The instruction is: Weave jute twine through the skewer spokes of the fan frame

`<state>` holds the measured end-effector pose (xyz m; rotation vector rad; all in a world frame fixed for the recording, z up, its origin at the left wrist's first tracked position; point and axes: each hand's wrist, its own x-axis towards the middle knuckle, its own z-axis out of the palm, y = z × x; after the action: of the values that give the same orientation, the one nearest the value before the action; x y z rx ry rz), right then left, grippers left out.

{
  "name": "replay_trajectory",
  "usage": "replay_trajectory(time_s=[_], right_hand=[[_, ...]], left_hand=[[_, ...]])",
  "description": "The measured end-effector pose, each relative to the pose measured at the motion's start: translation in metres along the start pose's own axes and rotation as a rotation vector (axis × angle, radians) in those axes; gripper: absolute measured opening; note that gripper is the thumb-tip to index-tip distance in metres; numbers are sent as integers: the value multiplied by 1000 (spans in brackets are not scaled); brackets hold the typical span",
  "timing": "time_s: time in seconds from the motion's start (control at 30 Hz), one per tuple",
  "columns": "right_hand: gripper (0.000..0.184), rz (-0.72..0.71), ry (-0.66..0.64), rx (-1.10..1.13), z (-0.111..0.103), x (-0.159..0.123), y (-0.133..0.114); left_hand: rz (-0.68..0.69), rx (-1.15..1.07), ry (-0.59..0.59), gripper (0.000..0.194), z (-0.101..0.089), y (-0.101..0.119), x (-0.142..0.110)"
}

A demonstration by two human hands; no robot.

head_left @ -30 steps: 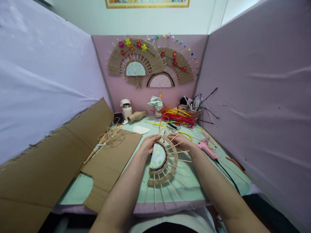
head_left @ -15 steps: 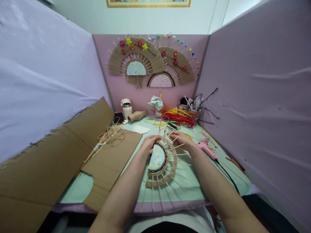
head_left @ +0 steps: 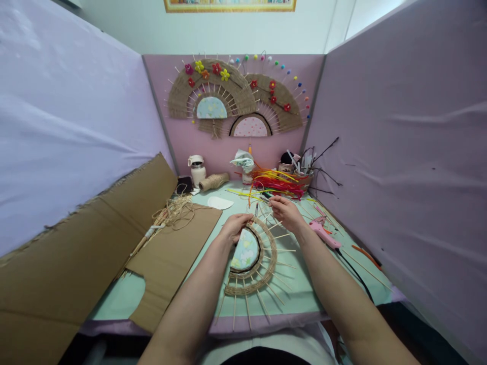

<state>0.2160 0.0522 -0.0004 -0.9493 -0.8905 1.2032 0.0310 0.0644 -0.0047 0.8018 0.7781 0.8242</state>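
My left hand (head_left: 234, 228) is closed on the upper end of a half-round fan (head_left: 272, 258), made of thin wooden sticks with a woven twine band. A pale blue floral half-disc (head_left: 246, 251) with a dark edge forms its centre. The fan is tilted over the table, sticks fanning to the right and toward me. Beyond its upper end, my right hand (head_left: 287, 213) has its fingertips pinched together, apart from the woven band. Whatever lies between those fingertips is too thin to make out. A small pen-like tool (head_left: 256, 209) lies just past the fan.
To the right lies a pink glue gun (head_left: 324, 234) with a black cord. Red and yellow pipe cleaners (head_left: 277, 183) are heaped behind, near a twine spool (head_left: 214, 181) and a white bottle (head_left: 198, 172). Cardboard (head_left: 178, 253) covers the left. Finished fans (head_left: 213, 76) hang on the back panel.
My right hand has moved away from the fan's upper end, up and slightly back. The fan has shifted a little toward the lower left, still in my left hand.
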Motion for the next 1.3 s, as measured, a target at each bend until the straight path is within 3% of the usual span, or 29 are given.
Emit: replay_trajectory(time_s=[0.17,0.37,0.47,0.87,1.1,1.3], right_hand=[[33,138,-15,-102,-5,0,4],[26,290,-270,-278,-5,-4,8],[23,328,-317,-292,-4,-6,6],[27,265,-313,-295,1,-10,1],[32,244,-321,-401,-3,-9,1],[33,46,-150,-674,-12,-2,6]], left_hand=[[34,-67,10,4,-2,4,3],[94,-162,74,8,-5,10,6],[82,-191,85,2,-6,14,4],[29,-67,-5,15,-11,11,5],[32,-52,-34,8,-20,12,9],[19,-101,-65,9,-18,18,2]])
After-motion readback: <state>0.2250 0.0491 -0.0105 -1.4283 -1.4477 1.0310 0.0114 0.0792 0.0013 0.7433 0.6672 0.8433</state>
